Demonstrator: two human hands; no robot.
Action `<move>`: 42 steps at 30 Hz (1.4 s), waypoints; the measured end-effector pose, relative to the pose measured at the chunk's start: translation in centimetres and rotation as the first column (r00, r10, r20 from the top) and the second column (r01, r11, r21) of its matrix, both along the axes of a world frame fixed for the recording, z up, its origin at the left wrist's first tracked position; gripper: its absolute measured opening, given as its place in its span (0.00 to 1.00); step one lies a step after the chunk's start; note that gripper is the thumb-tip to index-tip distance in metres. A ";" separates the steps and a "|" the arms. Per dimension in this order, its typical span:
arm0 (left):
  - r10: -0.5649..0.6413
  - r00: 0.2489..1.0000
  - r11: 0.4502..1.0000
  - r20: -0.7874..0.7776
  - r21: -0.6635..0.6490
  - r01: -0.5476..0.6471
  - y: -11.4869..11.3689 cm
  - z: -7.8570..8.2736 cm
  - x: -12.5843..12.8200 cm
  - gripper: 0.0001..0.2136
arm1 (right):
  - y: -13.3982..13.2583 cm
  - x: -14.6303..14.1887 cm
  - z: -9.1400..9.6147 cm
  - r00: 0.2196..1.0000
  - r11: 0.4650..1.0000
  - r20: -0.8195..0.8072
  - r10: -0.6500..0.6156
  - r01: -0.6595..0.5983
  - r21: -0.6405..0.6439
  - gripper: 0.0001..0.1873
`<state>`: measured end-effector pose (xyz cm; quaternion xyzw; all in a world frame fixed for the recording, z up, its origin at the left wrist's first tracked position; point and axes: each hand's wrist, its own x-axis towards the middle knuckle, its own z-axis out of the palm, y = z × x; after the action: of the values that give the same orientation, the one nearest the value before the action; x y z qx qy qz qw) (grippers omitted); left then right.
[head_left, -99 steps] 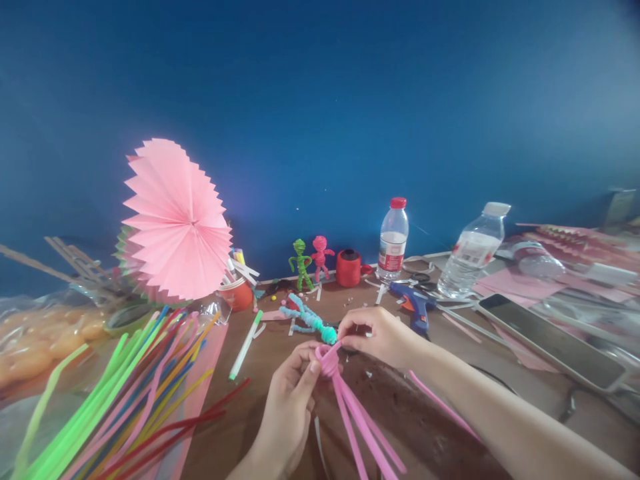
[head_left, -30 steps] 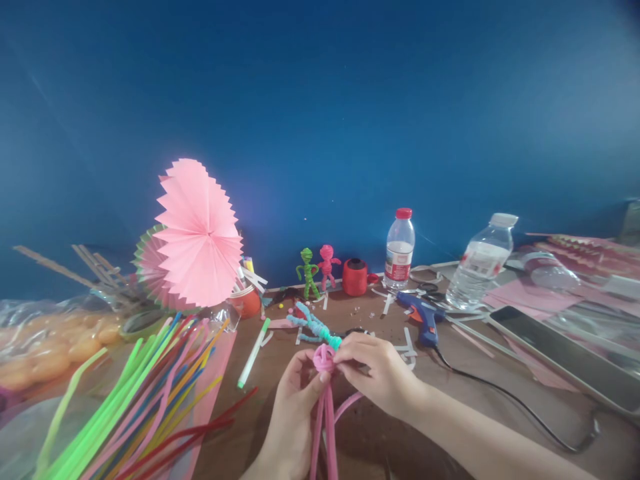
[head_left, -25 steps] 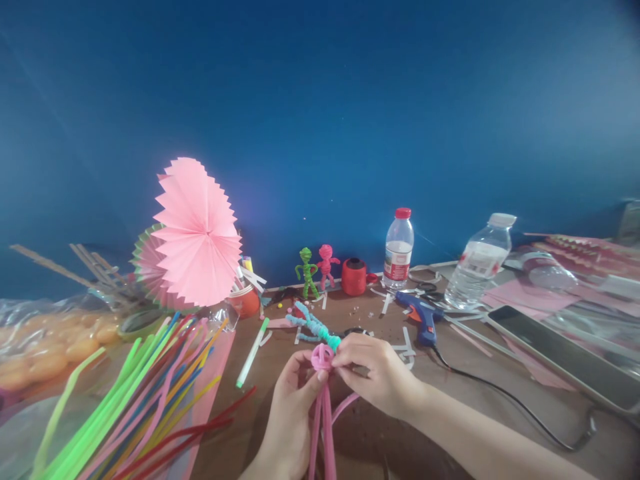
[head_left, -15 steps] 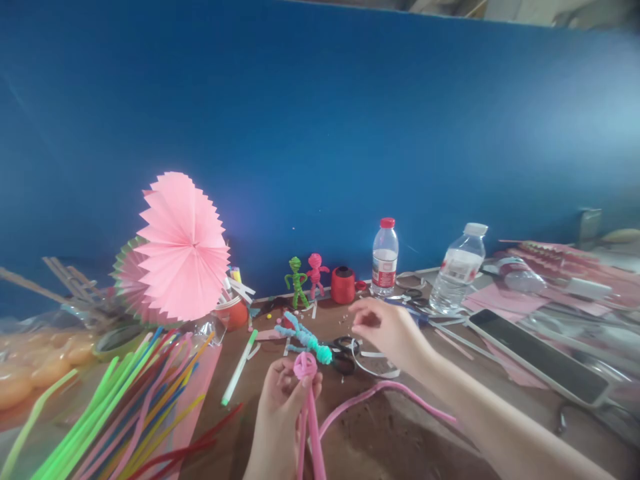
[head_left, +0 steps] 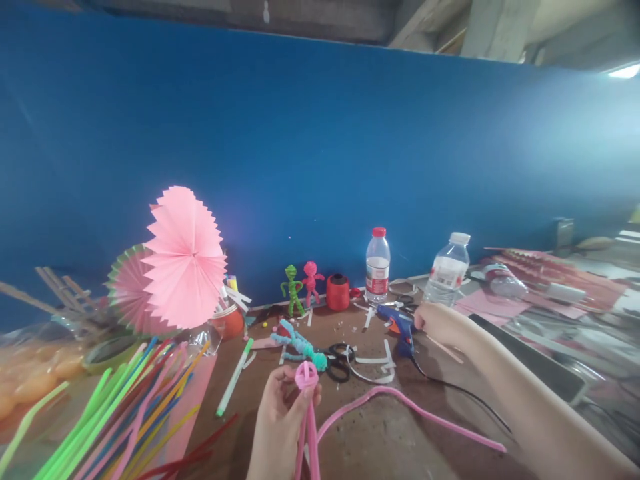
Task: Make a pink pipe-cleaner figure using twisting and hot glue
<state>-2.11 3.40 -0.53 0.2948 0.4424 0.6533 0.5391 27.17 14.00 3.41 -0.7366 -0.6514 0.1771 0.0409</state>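
My left hand (head_left: 286, 407) pinches a pink pipe cleaner piece (head_left: 307, 377), a coiled ball at the top with long ends hanging down. Just behind that ball lies a turquoise and light-blue pipe cleaner figure (head_left: 303, 347). On the right, my right hand (head_left: 434, 321) is closed at the rear of a blue hot glue gun (head_left: 403, 328), fingertips partly hidden. The gun rests on the table, its black cord trailing right. A loose pink pipe cleaner (head_left: 400, 395) curves across the table between my arms.
Black scissors (head_left: 340, 363), white paper strips and a green-capped marker (head_left: 235, 379) lie near. Behind stand green (head_left: 293, 290) and pink (head_left: 311, 283) figures, a red pot (head_left: 338, 292) and two bottles (head_left: 377, 267). Pipe cleaners (head_left: 95, 413) spread left; a phone (head_left: 525, 357) lies right.
My right hand has moved right and slightly down to the glue gun, which now shows more fully. My left hand keeps its pinch on the pink piece. The view has tilted up.
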 end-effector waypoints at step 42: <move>0.017 1.000 0.998 -0.019 0.056 -0.016 0.5 -1.1 -0.2 0.19 | 1.3 0.3 -3.7 0.903 0.949 -0.376 -0.205 0.090 -0.301 0.29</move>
<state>-2.29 3.94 -1.62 0.3123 0.4314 0.6671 0.5209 27.46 15.31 -0.24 -0.7303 -0.5394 0.4104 0.0846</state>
